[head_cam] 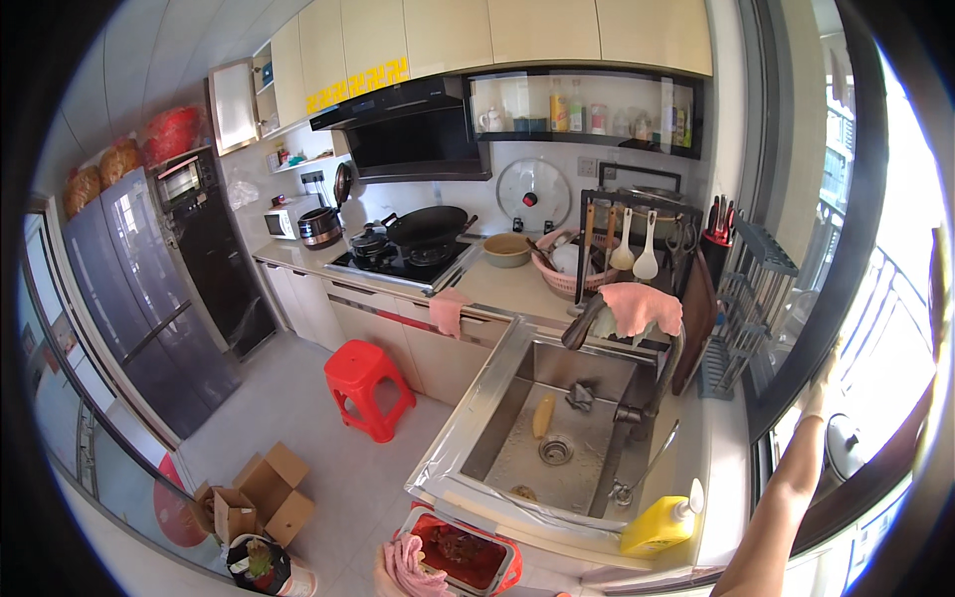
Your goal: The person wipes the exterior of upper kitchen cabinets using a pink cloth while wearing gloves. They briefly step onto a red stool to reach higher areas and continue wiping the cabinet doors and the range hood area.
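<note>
At the bottom edge, my left hand [384,573] is closed on a pink striped cloth [412,565], beside a bin lined with a red bag [515,571]. My right arm stretches to the open window at the right. My right hand [819,395] is there near the window frame, washed out by glare, so its fingers and any hold are unclear; a glass pot lid [844,446] is close by. In the stainless sink [515,440] lie a long yellowish food item [544,416] and a crumpled grey piece [580,395]. A pink cloth [638,307] drapes over the faucet [656,380].
A yellow pump bottle [658,526] stands at the sink's near right corner. A red plastic stool [369,384] and open cardboard boxes [272,489] are on the floor. A wok [427,226] sits on the stove; a utensil rack [582,246] stands behind the sink.
</note>
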{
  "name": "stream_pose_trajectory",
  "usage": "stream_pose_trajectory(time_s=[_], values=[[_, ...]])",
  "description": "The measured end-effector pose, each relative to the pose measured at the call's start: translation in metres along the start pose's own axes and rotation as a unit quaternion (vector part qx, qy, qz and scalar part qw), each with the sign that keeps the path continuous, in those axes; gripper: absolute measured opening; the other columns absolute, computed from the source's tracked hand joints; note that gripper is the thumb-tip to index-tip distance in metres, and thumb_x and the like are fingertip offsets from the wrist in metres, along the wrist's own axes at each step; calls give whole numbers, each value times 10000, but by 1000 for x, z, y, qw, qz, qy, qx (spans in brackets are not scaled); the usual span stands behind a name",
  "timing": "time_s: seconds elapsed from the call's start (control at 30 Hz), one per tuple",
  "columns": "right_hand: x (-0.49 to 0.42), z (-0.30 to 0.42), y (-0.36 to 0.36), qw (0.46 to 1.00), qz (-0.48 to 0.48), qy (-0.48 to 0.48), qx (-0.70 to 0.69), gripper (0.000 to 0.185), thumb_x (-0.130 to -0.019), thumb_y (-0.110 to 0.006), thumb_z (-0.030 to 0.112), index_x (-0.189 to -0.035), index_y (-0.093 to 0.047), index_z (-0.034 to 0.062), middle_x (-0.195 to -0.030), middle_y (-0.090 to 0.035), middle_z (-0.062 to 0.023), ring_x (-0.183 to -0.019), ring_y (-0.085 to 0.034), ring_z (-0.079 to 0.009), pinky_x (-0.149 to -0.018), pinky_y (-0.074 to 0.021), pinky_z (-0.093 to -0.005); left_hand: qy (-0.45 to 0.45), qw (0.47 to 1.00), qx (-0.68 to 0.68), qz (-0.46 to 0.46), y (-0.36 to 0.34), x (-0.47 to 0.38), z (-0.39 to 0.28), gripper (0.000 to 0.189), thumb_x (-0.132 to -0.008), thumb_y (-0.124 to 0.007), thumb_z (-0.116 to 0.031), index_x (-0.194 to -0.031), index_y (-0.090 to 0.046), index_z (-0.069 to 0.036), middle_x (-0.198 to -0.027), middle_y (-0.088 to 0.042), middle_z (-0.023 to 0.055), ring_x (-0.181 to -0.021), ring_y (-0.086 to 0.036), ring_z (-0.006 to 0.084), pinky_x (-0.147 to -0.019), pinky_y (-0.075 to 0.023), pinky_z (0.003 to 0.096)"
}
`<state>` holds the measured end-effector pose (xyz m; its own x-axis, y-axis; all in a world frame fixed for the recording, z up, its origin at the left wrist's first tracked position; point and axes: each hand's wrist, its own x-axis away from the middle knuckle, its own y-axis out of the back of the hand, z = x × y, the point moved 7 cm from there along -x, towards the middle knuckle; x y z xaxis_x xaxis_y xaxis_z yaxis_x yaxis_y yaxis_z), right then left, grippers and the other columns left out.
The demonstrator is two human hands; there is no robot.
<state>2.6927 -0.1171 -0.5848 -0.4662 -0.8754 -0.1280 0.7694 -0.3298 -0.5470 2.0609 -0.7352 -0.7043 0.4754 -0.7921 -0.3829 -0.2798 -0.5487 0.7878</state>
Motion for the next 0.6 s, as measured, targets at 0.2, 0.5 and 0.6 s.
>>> stream_pose_trajectory(time_s=[0.2,0.5,0.6], values=[[21,19,4,1000,-8,3,-2,642,-1006,-378,549,-1401,-490,55,-1288,-600,-89,-1136,-585,-204,-996,-443,-325,-77,996,-24,-27,-16,15,32,698,-835,-601,-413,-1389,-410,-32,-1416,-462,138,-1277,-481,250,-1052,-389,357],[63,34,-5,999,-30,10,-11,637,-1010,-370,544,-1393,-495,51,-1285,-600,-92,-1141,-579,-210,-998,-439,-332,-98,995,10,7,-54,20,82,642,-874,-578,-438,-1399,-430,-99,-1374,-488,110,-1150,-544,253,-970,-447,412],[78,41,-7,999,-39,9,-9,636,-1011,-368,543,-1391,-497,50,-1284,-599,-93,-1143,-577,-211,-999,-438,-334,-96,995,32,13,-57,19,83,632,-870,-581,-440,-1389,-442,-108,-1375,-493,107,-1135,-551,259,-940,-456,423]])
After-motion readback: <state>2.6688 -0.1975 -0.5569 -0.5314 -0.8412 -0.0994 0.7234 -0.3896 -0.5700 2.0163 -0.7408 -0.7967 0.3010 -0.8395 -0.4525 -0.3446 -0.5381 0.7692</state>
